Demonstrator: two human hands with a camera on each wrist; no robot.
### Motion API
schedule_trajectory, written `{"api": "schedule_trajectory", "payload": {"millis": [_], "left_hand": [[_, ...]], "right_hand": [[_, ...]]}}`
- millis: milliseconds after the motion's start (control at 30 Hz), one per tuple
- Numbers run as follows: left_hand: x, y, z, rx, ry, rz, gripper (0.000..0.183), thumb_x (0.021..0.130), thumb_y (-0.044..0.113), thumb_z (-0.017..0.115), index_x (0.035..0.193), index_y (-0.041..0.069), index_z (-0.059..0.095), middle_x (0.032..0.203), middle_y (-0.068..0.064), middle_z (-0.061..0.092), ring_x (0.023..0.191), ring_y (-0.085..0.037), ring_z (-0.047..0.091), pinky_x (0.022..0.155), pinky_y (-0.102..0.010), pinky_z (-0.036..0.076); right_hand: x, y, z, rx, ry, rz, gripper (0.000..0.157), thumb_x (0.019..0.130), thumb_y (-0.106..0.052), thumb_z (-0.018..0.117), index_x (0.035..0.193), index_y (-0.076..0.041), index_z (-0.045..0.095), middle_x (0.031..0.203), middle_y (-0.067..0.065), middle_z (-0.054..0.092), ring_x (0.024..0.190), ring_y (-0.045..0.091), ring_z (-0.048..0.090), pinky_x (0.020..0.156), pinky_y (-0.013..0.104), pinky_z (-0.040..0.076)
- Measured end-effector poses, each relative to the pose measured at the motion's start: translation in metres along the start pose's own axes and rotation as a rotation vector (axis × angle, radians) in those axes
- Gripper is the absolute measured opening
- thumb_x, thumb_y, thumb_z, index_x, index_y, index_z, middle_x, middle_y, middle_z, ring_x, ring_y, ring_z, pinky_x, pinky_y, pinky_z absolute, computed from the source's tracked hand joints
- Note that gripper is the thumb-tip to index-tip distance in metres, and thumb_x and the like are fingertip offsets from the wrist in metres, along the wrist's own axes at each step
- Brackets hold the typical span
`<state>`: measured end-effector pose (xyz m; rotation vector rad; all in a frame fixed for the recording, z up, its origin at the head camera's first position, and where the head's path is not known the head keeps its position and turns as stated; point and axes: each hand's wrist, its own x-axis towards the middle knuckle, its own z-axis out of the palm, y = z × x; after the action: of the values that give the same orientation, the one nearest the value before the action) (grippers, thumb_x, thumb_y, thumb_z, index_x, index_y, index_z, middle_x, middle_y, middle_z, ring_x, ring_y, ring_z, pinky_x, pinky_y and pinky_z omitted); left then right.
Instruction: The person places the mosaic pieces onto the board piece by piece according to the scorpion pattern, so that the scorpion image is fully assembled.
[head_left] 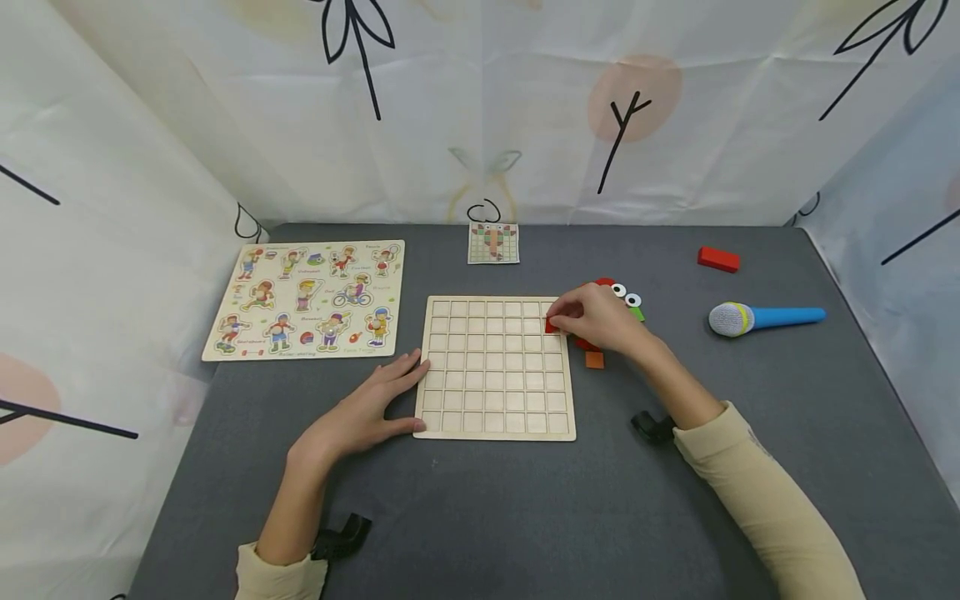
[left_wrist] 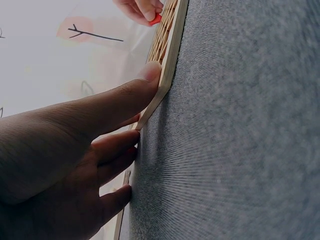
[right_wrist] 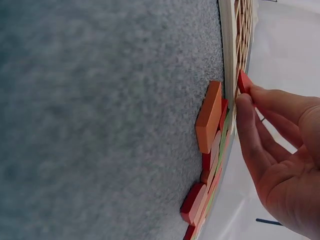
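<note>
A pale wooden grid board (head_left: 493, 381) with square cells lies on the table in the head view. My left hand (head_left: 358, 417) rests along its left edge, fingers spread and thumb near the front corner; the left wrist view shows the thumb (left_wrist: 150, 72) on the rim. Over the board's right edge, near the back, my right hand (head_left: 600, 318) pinches a small red block (head_left: 551, 326) between thumb and fingertips. In the right wrist view the red block (right_wrist: 244, 82) tilts close over the grid. An orange square block (head_left: 595, 360) lies just right of the board, below the right hand.
Several blocks, partly hidden by the right hand, lie near two googly eyes (head_left: 633, 300). A picture puzzle board (head_left: 318, 275) lies back left, a small pattern card (head_left: 493, 244) behind the grid. A red bar (head_left: 718, 259) and a blue toy microphone (head_left: 787, 317) lie right.
</note>
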<state>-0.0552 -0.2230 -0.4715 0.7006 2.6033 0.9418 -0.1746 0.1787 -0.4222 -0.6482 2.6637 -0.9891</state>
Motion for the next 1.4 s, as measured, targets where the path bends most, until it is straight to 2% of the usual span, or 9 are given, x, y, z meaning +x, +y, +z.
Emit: {"api": "schedule_trajectory", "payload": {"millis": [200, 300, 400, 533, 733, 900, 1033, 1100, 1400], "left_hand": [[0.000, 0.000, 0.001, -0.008, -0.003, -0.019, 0.094, 0.093, 0.049, 0.084, 0.171, 0.023, 0.037, 0.182, -0.009, 0.025, 0.168, -0.042, 0.025, 0.133, -0.071, 0.021], [0.001, -0.001, 0.002, -0.001, -0.018, -0.039, 0.096, 0.093, 0.051, 0.083, 0.171, 0.025, 0.035, 0.183, -0.006, 0.023, 0.169, -0.041, 0.024, 0.134, -0.070, 0.020], [0.000, 0.006, -0.002, 0.006, -0.031, -0.042, 0.095, 0.094, 0.045, 0.084, 0.171, 0.019, 0.035, 0.183, -0.011, 0.023, 0.169, -0.042, 0.023, 0.136, -0.068, 0.018], [-0.001, 0.018, -0.008, -0.016, -0.028, -0.040, 0.093, 0.094, 0.037, 0.085, 0.170, 0.013, 0.038, 0.181, -0.017, 0.025, 0.168, -0.046, 0.023, 0.135, -0.071, 0.018], [-0.003, 0.020, -0.009, -0.041, -0.007, -0.011, 0.093, 0.094, 0.043, 0.084, 0.170, 0.014, 0.039, 0.180, -0.017, 0.027, 0.166, -0.049, 0.025, 0.131, -0.075, 0.020], [-0.003, 0.019, -0.008, -0.038, -0.003, -0.002, 0.091, 0.094, 0.040, 0.085, 0.169, 0.013, 0.040, 0.180, -0.019, 0.028, 0.165, -0.050, 0.026, 0.132, -0.074, 0.020], [-0.002, 0.024, -0.011, -0.037, -0.013, -0.017, 0.093, 0.092, 0.031, 0.088, 0.168, 0.008, 0.040, 0.180, -0.021, 0.027, 0.165, -0.051, 0.026, 0.133, -0.074, 0.019], [-0.002, 0.029, -0.013, -0.037, -0.018, -0.026, 0.094, 0.090, 0.029, 0.089, 0.167, 0.007, 0.041, 0.179, -0.022, 0.027, 0.165, -0.052, 0.026, 0.132, -0.075, 0.019], [-0.001, 0.029, -0.013, -0.021, -0.027, -0.039, 0.093, 0.091, 0.027, 0.089, 0.168, 0.006, 0.040, 0.180, -0.022, 0.026, 0.165, -0.052, 0.025, 0.132, -0.075, 0.019]], "right_hand": [[0.007, -0.001, 0.001, -0.028, -0.008, 0.009, 0.009, 0.098, -0.010, 0.078, 0.102, -0.006, 0.086, 0.084, 0.009, 0.081, 0.068, 0.013, 0.064, 0.063, 0.024, 0.047], [0.007, -0.002, 0.001, -0.026, -0.009, 0.018, 0.009, 0.097, -0.010, 0.079, 0.102, -0.006, 0.086, 0.087, 0.010, 0.082, 0.069, 0.011, 0.064, 0.064, 0.025, 0.048], [0.007, -0.002, 0.001, -0.007, -0.014, 0.029, 0.011, 0.096, -0.009, 0.080, 0.105, -0.005, 0.085, 0.090, 0.010, 0.083, 0.072, 0.010, 0.067, 0.067, 0.026, 0.052], [0.006, -0.002, 0.001, 0.024, -0.021, 0.037, 0.014, 0.096, -0.007, 0.078, 0.108, -0.002, 0.084, 0.095, 0.013, 0.083, 0.079, 0.017, 0.073, 0.071, 0.027, 0.056], [0.000, 0.004, -0.005, 0.061, 0.020, 0.041, 0.017, 0.098, -0.005, 0.076, 0.113, 0.003, 0.081, 0.105, 0.019, 0.083, 0.095, 0.032, 0.079, 0.083, 0.037, 0.064], [-0.006, 0.012, -0.012, 0.064, 0.059, 0.059, 0.017, 0.099, -0.005, 0.075, 0.114, 0.001, 0.082, 0.107, 0.019, 0.083, 0.095, 0.030, 0.079, 0.081, 0.030, 0.063], [-0.011, 0.017, -0.016, 0.064, 0.036, 0.079, 0.017, 0.096, -0.006, 0.080, 0.112, 0.000, 0.082, 0.103, 0.018, 0.083, 0.092, 0.027, 0.079, 0.080, 0.024, 0.061], [-0.013, 0.018, -0.017, 0.047, 0.019, 0.080, 0.019, 0.093, -0.007, 0.083, 0.111, 0.000, 0.082, 0.101, 0.017, 0.083, 0.091, 0.026, 0.078, 0.081, 0.026, 0.061], [-0.016, 0.024, -0.016, -0.047, -0.036, 0.079, 0.027, 0.089, -0.015, 0.089, 0.112, -0.002, 0.083, 0.096, 0.011, 0.082, 0.090, 0.022, 0.074, 0.082, 0.032, 0.060]]}}
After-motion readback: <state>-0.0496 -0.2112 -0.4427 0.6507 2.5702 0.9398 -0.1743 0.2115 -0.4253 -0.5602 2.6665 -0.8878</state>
